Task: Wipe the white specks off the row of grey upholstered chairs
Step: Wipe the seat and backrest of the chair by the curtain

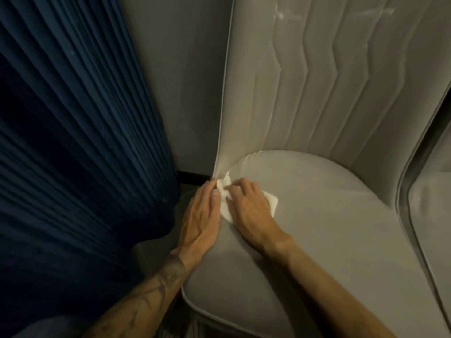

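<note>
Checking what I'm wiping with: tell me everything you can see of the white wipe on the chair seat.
The white wipe looks like thin, soft paper or cloth, crumpled rather than folded. It lies on the grey seat cushion at its back left corner, bunched into the crease below the backrest. The right hand covers its middle, bent fingers pressing it down, so only its edges show. The left hand lies flat beside it, thumb against its left edge.
</note>
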Tool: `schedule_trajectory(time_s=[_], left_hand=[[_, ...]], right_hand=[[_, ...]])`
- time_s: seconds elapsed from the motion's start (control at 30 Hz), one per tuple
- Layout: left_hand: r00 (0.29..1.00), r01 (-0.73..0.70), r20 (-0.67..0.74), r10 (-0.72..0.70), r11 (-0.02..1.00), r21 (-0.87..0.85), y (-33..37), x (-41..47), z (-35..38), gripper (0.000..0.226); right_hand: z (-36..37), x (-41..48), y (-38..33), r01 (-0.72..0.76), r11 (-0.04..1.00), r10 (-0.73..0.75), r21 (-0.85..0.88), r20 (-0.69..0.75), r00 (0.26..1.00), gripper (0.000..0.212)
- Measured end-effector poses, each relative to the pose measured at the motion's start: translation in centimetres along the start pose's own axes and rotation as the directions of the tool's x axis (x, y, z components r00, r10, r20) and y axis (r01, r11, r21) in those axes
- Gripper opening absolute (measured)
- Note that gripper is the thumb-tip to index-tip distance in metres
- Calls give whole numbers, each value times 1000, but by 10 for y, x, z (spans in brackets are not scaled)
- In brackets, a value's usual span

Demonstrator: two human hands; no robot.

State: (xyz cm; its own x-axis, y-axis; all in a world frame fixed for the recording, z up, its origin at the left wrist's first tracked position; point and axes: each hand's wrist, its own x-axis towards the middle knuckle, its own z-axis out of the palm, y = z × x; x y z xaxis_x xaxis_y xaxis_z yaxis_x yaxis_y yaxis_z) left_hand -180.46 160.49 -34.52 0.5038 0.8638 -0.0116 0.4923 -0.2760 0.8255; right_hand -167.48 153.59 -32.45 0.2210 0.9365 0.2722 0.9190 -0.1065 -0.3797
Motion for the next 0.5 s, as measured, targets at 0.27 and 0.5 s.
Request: schedule_trajectory(time_s=[0.27, 0.5], left_hand=[[999, -32, -35, 31, 999, -16, 7, 7, -5, 46], [953, -265, -116, 281, 954, 141, 40, 79, -2, 46]], right_hand=[[-8, -14, 7, 260, 962, -264, 84, 49, 963, 28], [-15, 76, 49, -90, 993, 104, 72, -218, 970, 20]])
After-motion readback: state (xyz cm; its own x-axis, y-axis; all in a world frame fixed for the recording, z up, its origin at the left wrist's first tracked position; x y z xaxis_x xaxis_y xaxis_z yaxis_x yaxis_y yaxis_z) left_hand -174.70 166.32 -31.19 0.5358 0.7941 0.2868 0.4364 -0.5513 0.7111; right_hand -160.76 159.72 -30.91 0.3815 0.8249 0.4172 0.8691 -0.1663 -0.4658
